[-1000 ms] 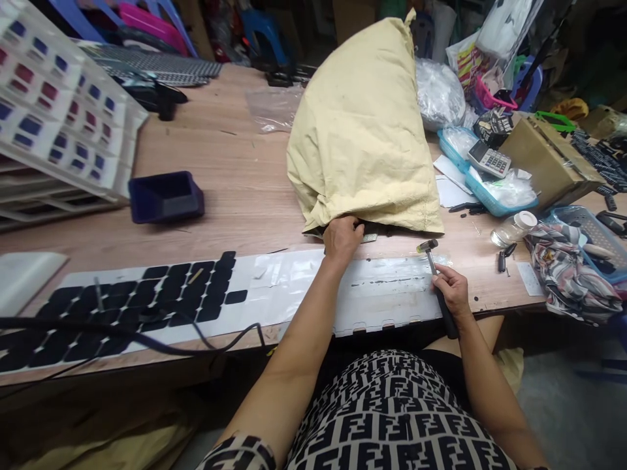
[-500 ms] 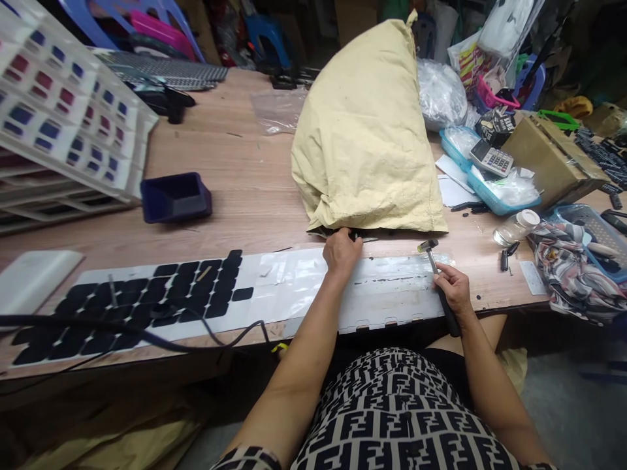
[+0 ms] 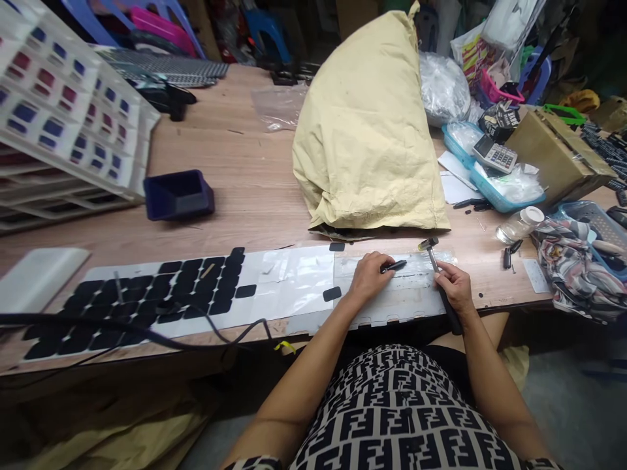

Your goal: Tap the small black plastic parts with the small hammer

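Observation:
My left hand rests on a long white sheet at the table's near edge, its fingers closed on a small black piece. My right hand grips the dark handle of a small hammer, whose head lies on the sheet's right end. Two loose black pieces lie on the sheet left of my left hand. Several black pieces cover the sheet's left part. A large beige sack stands just behind my hands.
A dark blue tray sits on the wooden table at left, beside stacked white racks. Blue baskets, a calculator, a cardboard box and patterned cloth crowd the right. A black cable crosses the near edge.
My left hand has pulled back from the sack's bottom edge to the sheet, now holding a black piece. Two loose black pieces have appeared on the sheet. The hammer hand stayed put.

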{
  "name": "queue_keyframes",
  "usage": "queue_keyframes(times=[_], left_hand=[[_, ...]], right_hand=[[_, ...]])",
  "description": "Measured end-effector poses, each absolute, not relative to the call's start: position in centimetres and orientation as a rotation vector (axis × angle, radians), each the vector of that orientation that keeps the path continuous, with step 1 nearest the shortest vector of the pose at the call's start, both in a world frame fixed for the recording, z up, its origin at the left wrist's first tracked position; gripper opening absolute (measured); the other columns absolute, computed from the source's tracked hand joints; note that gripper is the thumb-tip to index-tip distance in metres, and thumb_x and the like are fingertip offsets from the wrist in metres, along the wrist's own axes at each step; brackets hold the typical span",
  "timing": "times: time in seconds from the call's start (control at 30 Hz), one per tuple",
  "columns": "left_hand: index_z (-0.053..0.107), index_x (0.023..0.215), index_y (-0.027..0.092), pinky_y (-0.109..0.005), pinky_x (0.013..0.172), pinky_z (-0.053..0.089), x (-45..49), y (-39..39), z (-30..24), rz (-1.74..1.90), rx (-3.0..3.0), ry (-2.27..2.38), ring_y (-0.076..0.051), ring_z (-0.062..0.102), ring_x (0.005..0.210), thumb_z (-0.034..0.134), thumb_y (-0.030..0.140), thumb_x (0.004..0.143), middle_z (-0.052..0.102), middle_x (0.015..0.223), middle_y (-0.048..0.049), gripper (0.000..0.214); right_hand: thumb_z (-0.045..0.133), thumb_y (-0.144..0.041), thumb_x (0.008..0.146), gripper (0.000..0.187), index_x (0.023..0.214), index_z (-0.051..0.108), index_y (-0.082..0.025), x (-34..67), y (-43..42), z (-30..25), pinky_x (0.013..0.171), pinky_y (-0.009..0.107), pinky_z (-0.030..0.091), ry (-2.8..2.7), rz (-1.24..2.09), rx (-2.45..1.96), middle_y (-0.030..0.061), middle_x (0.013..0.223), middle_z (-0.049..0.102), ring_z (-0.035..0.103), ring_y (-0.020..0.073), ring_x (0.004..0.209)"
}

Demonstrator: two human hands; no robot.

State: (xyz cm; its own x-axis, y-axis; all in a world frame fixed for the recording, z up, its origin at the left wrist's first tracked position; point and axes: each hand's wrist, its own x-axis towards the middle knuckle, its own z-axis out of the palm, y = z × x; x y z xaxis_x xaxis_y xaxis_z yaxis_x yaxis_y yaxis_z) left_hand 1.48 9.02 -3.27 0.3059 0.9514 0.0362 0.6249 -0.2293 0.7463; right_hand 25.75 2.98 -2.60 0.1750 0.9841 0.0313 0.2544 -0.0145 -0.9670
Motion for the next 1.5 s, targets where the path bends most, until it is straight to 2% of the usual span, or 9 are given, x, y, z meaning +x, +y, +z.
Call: queue_keyframes(times=[0.17,0.5,0.7,0.9,1.3,1.5], left_hand=[[0.076,0.098,0.025,-0.037,0.094,0.043,2.5,9.7,-3.5,0.671,1.899,1.408,-0.023,0.058,0.098,0.072,0.023,0.078,0.071,0.096,-0.0015,0.020],[0.077,0.094,0.026,-0.039,0.099,0.041,2.7,10.1,-3.0,0.616,1.813,1.422,-0.024,0.058,0.105,0.078,0.023,0.075,0.075,0.104,-0.0006,0.019],[0.077,0.094,0.025,-0.039,0.099,0.041,2.8,10.1,-2.9,0.644,1.798,1.410,-0.024,0.059,0.104,0.077,0.021,0.074,0.075,0.102,-0.0002,0.020],[0.078,0.094,0.026,-0.040,0.098,0.042,2.7,10.1,-2.5,0.628,1.791,1.416,-0.025,0.059,0.104,0.077,0.022,0.074,0.075,0.102,-0.0010,0.020],[0.077,0.093,0.025,-0.041,0.099,0.042,2.6,10.2,-2.5,0.639,1.795,1.410,-0.025,0.059,0.103,0.076,0.020,0.073,0.074,0.098,-0.0015,0.020],[0.074,0.098,0.021,-0.032,0.081,0.050,1.2,5.3,-0.2,0.655,1.779,1.022,-0.019,0.061,0.089,0.072,0.018,0.081,0.067,0.096,-0.0039,0.018]], right_hand=[[0.067,-0.034,0.082,0.037,0.113,0.074,-0.014,25.7,2.6,-2.6,0.062,0.030,0.048,-1.376,0.875,-1.478,-0.0052,0.056,0.059,0.056,0.0134,0.054],[0.064,-0.031,0.087,0.037,0.121,0.074,-0.017,23.1,1.1,-0.7,0.057,0.027,0.045,-1.674,0.834,-1.433,-0.0030,0.063,0.058,0.051,0.0122,0.055],[0.063,-0.028,0.087,0.036,0.118,0.075,-0.015,22.7,0.9,-0.7,0.052,0.025,0.040,-1.735,0.884,-1.440,-0.0041,0.061,0.052,0.043,0.0102,0.051],[0.064,-0.031,0.087,0.037,0.119,0.074,-0.016,23.4,1.1,-0.6,0.058,0.027,0.046,-1.618,0.892,-1.454,-0.0031,0.060,0.060,0.054,0.0130,0.055],[0.068,-0.036,0.079,0.038,0.111,0.074,-0.017,24.9,1.9,-1.8,0.061,0.031,0.048,-1.166,1.015,-1.407,-0.0031,0.056,0.064,0.059,0.0155,0.055],[0.069,-0.037,0.077,0.038,0.109,0.073,-0.016,25.3,1.9,-1.7,0.062,0.032,0.048,-1.047,1.072,-1.349,-0.0020,0.056,0.065,0.060,0.0160,0.055]])
